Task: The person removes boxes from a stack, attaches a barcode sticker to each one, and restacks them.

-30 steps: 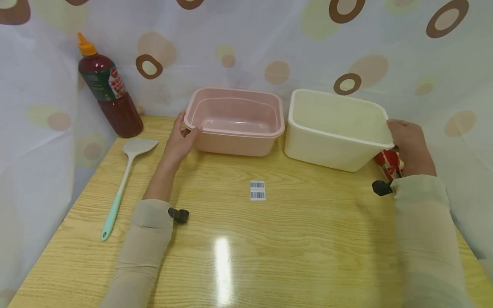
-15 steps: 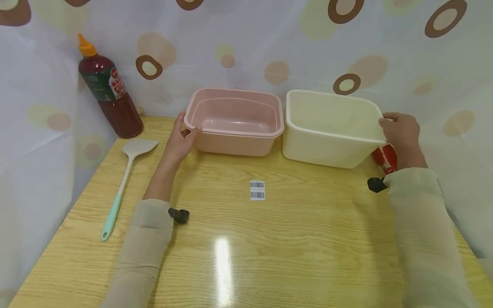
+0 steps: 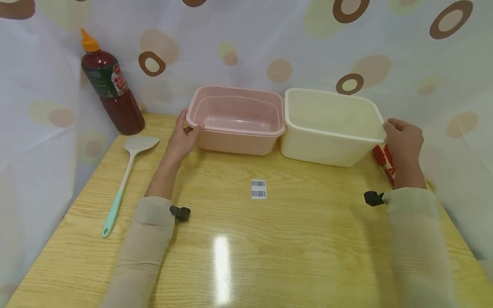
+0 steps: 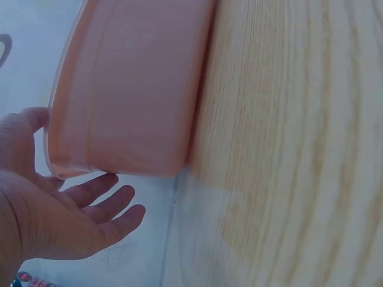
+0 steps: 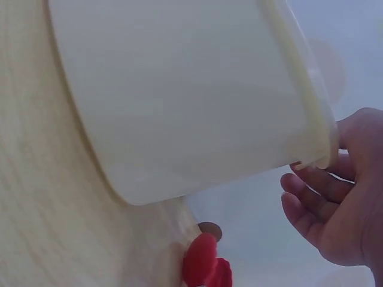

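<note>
A pink plastic basin (image 3: pixel 235 143) and a cream plastic bin (image 3: pixel 319 147) stand side by side at the back of the wooden table, rims right at each other. My left hand (image 3: pixel 184 140) holds the basin's left end, thumb at the rim. In the left wrist view, fingertips (image 4: pixel 108 179) reach beneath that rim. At the bin's right end, my right hand (image 3: pixel 404 140) grips the rim; the right wrist view has the fingers (image 5: pixel 317 185) curled under it. Nothing shows inside the basin, nor in the visible part of the bin.
Behind my right wrist lies a red package (image 3: pixel 380 159), partly hidden. On the left are a white spatula (image 3: pixel 127 173) with a mint handle and a dark red sauce bottle (image 3: pixel 111 96). A barcode label (image 3: pixel 259 189) lies mid-table. Patterned curtain (image 3: pixel 250 42) closes the back.
The cream bin has shifted left, up against the pink basin, with my right hand on its rim. My left hand and the basin have stayed in place.
</note>
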### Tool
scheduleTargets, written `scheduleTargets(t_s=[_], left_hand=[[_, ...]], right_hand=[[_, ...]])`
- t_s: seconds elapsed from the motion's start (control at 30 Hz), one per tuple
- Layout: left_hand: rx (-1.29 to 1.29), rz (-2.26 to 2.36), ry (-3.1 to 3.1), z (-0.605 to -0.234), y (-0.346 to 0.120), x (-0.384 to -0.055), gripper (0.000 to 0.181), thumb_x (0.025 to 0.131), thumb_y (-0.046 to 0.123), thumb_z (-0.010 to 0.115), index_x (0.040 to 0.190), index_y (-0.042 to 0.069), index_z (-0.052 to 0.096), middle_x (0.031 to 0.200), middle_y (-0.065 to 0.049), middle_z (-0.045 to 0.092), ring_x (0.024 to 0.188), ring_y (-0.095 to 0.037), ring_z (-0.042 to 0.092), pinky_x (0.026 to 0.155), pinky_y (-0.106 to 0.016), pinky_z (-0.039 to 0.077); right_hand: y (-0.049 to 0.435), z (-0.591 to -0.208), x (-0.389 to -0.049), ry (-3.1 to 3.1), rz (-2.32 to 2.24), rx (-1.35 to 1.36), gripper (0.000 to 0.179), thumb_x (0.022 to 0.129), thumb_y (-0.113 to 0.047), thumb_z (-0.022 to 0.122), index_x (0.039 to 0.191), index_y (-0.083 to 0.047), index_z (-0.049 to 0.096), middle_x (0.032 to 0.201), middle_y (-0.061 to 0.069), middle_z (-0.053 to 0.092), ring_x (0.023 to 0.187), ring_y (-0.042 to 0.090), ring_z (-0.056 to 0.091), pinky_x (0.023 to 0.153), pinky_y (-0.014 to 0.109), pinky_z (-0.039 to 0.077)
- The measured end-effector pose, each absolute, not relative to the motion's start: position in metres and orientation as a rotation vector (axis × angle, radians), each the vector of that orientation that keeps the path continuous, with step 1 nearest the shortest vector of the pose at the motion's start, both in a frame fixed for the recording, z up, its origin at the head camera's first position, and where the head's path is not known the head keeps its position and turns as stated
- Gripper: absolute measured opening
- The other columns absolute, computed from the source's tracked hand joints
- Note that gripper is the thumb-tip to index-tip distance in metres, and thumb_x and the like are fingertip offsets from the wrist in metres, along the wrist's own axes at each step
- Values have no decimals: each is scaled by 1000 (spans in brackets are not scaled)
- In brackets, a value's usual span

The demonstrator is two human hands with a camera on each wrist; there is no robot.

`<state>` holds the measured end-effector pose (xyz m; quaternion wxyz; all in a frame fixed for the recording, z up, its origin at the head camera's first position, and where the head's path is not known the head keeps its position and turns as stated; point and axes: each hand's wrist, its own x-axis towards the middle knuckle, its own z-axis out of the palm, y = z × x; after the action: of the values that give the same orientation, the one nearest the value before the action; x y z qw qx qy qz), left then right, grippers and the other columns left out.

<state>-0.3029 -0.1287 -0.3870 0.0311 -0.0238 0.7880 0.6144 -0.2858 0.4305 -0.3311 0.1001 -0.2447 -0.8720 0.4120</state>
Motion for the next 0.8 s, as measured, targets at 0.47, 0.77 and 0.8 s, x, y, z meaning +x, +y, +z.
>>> scheduleTargets(t_s=[0.47,0.77,0.8], left_hand=[[-65,1854,2456,-386,-130,-302,86,97,54,60,163,41,5,163,-13,36,149,-30,39,119,-50,36],[-41,1850,2463,-385,-129,-301,85,99,52,59,163,40,4,164,-14,35,149,-31,38,119,-52,37],[-38,1850,2465,-385,-129,-300,85,99,51,59,163,39,5,164,-14,35,149,-32,38,119,-52,37]], right_hand=[[426,-340,-302,-2620,1090,-629,57,105,-49,28,153,-22,44,160,2,42,149,25,36,123,43,32],[428,-336,-304,-2668,1084,-612,60,105,-53,27,154,-22,43,162,6,40,150,31,34,124,46,29],[429,-337,-302,-2665,1077,-610,59,105,-53,27,152,-26,49,155,3,50,146,30,39,122,43,33]])
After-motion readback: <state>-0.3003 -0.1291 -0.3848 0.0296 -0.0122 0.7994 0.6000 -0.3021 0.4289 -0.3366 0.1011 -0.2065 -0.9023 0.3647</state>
